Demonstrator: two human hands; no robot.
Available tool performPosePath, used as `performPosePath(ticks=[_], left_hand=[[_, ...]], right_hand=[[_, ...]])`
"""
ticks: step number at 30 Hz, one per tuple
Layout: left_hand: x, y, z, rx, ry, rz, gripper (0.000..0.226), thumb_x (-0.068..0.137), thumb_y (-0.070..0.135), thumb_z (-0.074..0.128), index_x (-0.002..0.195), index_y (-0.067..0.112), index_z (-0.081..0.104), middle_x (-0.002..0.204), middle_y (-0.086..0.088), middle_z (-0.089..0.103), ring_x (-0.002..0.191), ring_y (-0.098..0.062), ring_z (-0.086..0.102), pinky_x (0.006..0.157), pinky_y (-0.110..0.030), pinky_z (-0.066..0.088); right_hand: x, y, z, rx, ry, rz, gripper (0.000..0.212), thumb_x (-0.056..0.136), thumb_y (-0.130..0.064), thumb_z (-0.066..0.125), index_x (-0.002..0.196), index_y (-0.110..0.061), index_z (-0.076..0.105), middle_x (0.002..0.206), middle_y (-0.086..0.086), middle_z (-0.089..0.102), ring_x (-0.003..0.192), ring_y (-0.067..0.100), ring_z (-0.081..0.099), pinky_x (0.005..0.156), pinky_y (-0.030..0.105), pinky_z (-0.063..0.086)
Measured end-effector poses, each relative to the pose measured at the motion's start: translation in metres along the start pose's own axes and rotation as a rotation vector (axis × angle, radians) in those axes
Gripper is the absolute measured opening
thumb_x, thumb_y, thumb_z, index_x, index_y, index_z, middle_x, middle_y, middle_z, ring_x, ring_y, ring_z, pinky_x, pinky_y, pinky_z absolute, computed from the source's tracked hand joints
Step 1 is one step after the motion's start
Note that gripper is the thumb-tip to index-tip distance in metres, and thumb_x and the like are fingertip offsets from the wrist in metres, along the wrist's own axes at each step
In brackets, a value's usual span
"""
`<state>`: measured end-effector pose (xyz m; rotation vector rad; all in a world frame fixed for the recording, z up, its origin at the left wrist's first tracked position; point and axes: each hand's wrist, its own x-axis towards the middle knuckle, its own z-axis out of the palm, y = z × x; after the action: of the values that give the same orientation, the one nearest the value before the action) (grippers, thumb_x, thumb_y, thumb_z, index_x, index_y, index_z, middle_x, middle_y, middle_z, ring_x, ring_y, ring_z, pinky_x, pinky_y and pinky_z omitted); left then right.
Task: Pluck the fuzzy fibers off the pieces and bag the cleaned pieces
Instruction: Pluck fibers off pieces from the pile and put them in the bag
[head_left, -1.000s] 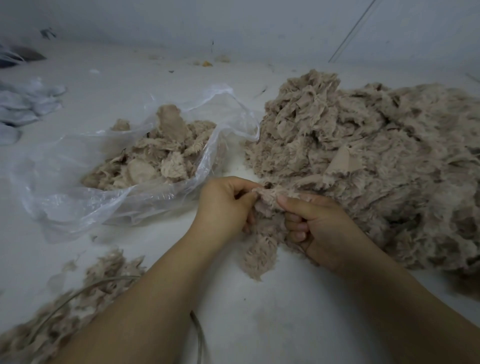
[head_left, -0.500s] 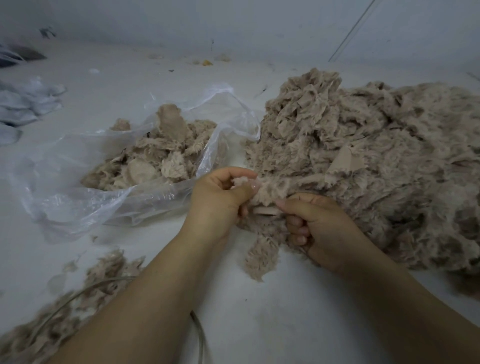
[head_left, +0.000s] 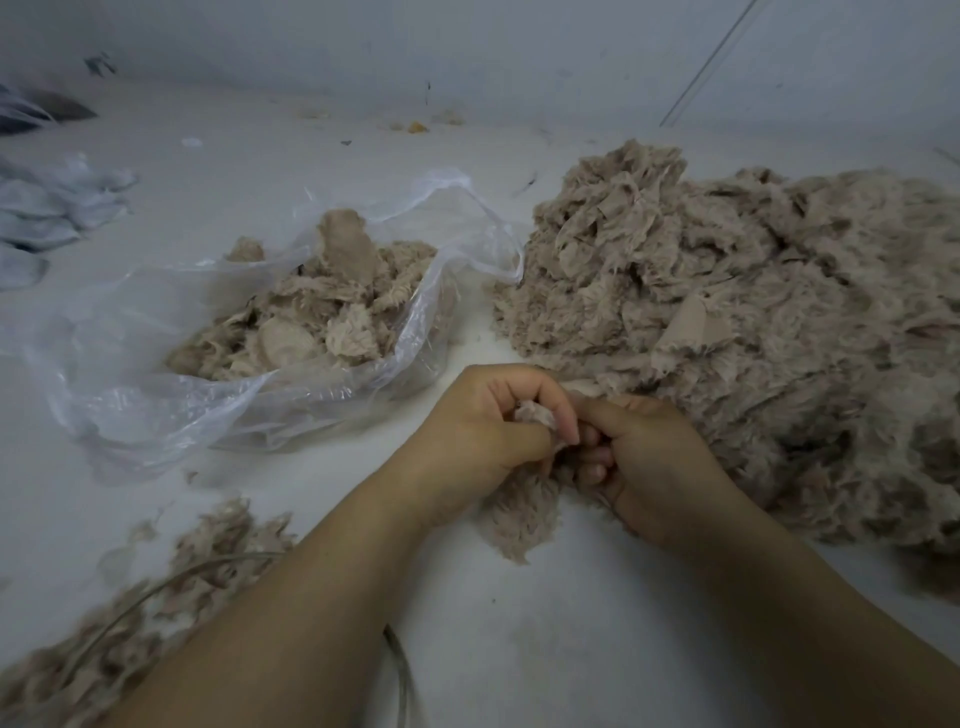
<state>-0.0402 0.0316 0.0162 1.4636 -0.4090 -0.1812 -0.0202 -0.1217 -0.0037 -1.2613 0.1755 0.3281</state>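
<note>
Far left, pale grey-white cloth items (head_left: 47, 218) are lying on the white counter (head_left: 545, 634). Bottom left, a loose heap of plucked fibers (head_left: 171, 597) is sitting near the counter's edge, with a thin cable (head_left: 171, 577) curving across it. Behind that, the clear plastic bag (head_left: 171, 395) is lying open on its side, holding cleaned pieces (head_left: 322, 306) in its mouth.

Centre, the left hand (head_left: 478, 441) is curling its fingers and thumb round a tuft at the top of the fuzzy piece (head_left: 524, 512); grip is closed tight on it. The piece's lower part is hanging down onto the counter between the two wrists.

Just beside and touching it, the right hand (head_left: 649, 462) is gripping the same fuzzy piece from the other side, fingers curled in, thumb lying along the top. Both grips are pressing together.

Right, the big pile of uncleaned pieces (head_left: 753, 332) is covering the counter, its near edge touching the right hand. Behind everything, a pale wall (head_left: 467, 47).
</note>
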Motion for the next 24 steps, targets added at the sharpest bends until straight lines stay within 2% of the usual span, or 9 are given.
performPosePath(ticks=[4, 7, 9, 11, 15, 17, 20, 22, 24], left_hand=[[-0.002, 0.007, -0.010, -0.051, 0.102, 0.038, 0.033, 0.054, -0.009, 0.044, 0.056, 0.015, 0.067, 0.051, 0.001, 0.052, 0.048, -0.012, 0.044, 0.048, -0.021, 0.034], [-0.003, 0.006, -0.016, -0.025, 0.286, 0.095, 0.033, 0.057, -0.006, 0.048, 0.063, 0.018, 0.069, 0.058, -0.005, 0.051, 0.052, -0.021, 0.040, 0.050, -0.025, 0.031], [0.000, 0.004, -0.011, 0.182, 0.379, 0.105, 0.030, 0.067, 0.000, 0.065, 0.082, 0.025, 0.072, 0.072, 0.000, 0.060, 0.060, -0.019, 0.051, 0.054, -0.029, 0.044], [0.002, 0.000, -0.005, 0.422, 0.408, 0.145, 0.033, 0.073, 0.001, 0.077, 0.098, 0.023, 0.070, 0.086, 0.002, 0.066, 0.076, -0.015, 0.061, 0.068, -0.030, 0.051], [0.001, -0.003, -0.003, 0.732, 0.415, 0.401, 0.033, 0.070, -0.012, 0.072, 0.093, 0.012, 0.070, 0.087, 0.008, 0.065, 0.078, -0.009, 0.057, 0.070, -0.024, 0.049], [0.000, -0.003, -0.004, 0.754, 0.339, 0.468, 0.036, 0.067, -0.019, 0.064, 0.088, 0.010, 0.072, 0.082, 0.010, 0.063, 0.078, -0.006, 0.055, 0.070, -0.021, 0.047], [-0.003, -0.001, -0.003, 0.727, 0.244, 0.450, 0.038, 0.064, -0.018, 0.049, 0.078, 0.007, 0.074, 0.069, 0.004, 0.066, 0.071, -0.008, 0.059, 0.066, -0.019, 0.049], [-0.003, 0.002, -0.002, 0.531, 0.315, 0.309, 0.038, 0.066, -0.012, 0.041, 0.074, 0.009, 0.072, 0.059, 0.000, 0.066, 0.059, -0.009, 0.060, 0.059, -0.019, 0.048], [-0.001, 0.004, -0.005, 0.345, 0.464, 0.194, 0.033, 0.070, -0.004, 0.042, 0.071, 0.016, 0.068, 0.054, 0.001, 0.060, 0.046, -0.010, 0.052, 0.049, -0.021, 0.042]], right_hand=[[0.002, 0.000, 0.000, 0.130, 0.074, 0.015, 0.035, 0.099, -0.015, 0.058, 0.065, -0.009, 0.051, 0.052, 0.002, 0.045, 0.039, 0.008, 0.034, 0.034, 0.019, 0.032], [0.003, 0.000, -0.002, 0.188, 0.081, 0.030, 0.030, 0.099, -0.016, 0.057, 0.071, -0.008, 0.055, 0.054, 0.003, 0.046, 0.038, 0.007, 0.035, 0.033, 0.019, 0.032], [0.003, 0.000, -0.001, 0.093, 0.050, 0.004, 0.034, 0.096, -0.031, 0.061, 0.078, -0.003, 0.065, 0.052, 0.002, 0.045, 0.037, 0.007, 0.033, 0.033, 0.019, 0.031], [0.002, 0.001, -0.001, -0.034, 0.011, -0.026, 0.053, 0.078, -0.058, 0.066, 0.068, -0.007, 0.073, 0.048, 0.000, 0.044, 0.035, 0.008, 0.033, 0.034, 0.019, 0.030], [-0.002, -0.002, -0.002, -0.175, -0.099, -0.053, 0.072, 0.056, -0.079, 0.065, 0.067, -0.009, 0.076, 0.049, 0.000, 0.043, 0.039, 0.008, 0.034, 0.037, 0.020, 0.031], [-0.002, -0.001, -0.002, -0.114, -0.121, -0.071, 0.057, 0.062, -0.069, 0.073, 0.063, -0.012, 0.071, 0.051, 0.000, 0.041, 0.040, 0.008, 0.033, 0.036, 0.021, 0.031], [-0.002, 0.000, -0.002, -0.039, -0.127, -0.077, 0.029, 0.078, -0.030, 0.074, 0.056, -0.015, 0.064, 0.050, -0.001, 0.039, 0.038, 0.006, 0.030, 0.035, 0.019, 0.031], [0.000, 0.002, -0.002, -0.058, -0.118, -0.083, 0.033, 0.090, -0.006, 0.062, 0.058, -0.011, 0.068, 0.049, -0.001, 0.039, 0.038, 0.006, 0.029, 0.035, 0.019, 0.031], [-0.001, 0.002, 0.000, -0.043, -0.098, -0.077, 0.037, 0.093, -0.001, 0.056, 0.059, -0.010, 0.068, 0.050, 0.001, 0.040, 0.038, 0.007, 0.029, 0.035, 0.020, 0.031]])
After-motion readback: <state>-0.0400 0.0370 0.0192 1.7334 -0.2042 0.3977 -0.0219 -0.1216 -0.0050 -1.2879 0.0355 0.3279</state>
